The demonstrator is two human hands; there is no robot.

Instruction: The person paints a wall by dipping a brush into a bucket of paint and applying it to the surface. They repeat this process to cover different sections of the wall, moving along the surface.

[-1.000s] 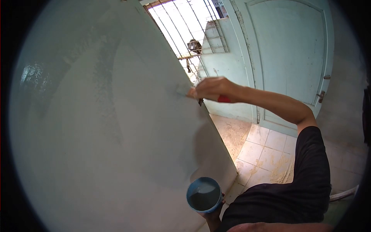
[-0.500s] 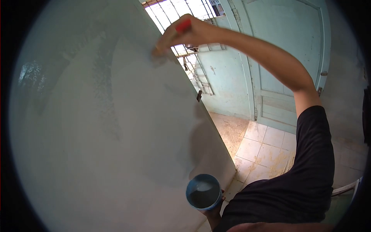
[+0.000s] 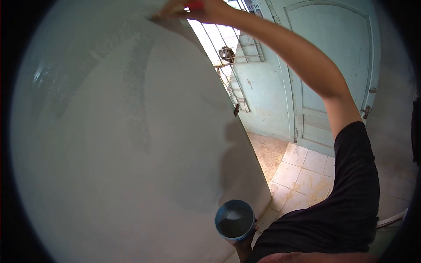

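Right hand [image 3: 209,9]: raised at the very top of the view, arm stretched up and across, fingers clenched around a paintbrush [image 3: 175,8] with a red handle.
Paintbrush: its bristles press against the upper part of the large pale panel [image 3: 109,144], close to the panel's right edge; the tip is partly cut off by the frame's top.
Left hand [image 3: 242,247]: low in the view, near the body, gripping a blue cup [image 3: 235,220] from beneath; only the fingers and a bit of wrist show under the cup.
Blue cup: held upright, mouth open upward, with grey-white paint inside; it sits just beside the panel's lower right edge.
Panel: fills the left and centre, leaning; the surface shows a duller, streaked band running down from the top and a glossy patch at far left.
Shadow: the arm's shadow falls on the panel's right side above the cup.
Door [image 3: 333,70]: pale green, shut, behind the raised arm.
Window grille [image 3: 228,39]: bright, barred, between panel and door.
Floor [image 3: 302,171]: pale tiles, stained, at lower right.
Clothing: black sleeve [image 3: 355,175] on the right arm.
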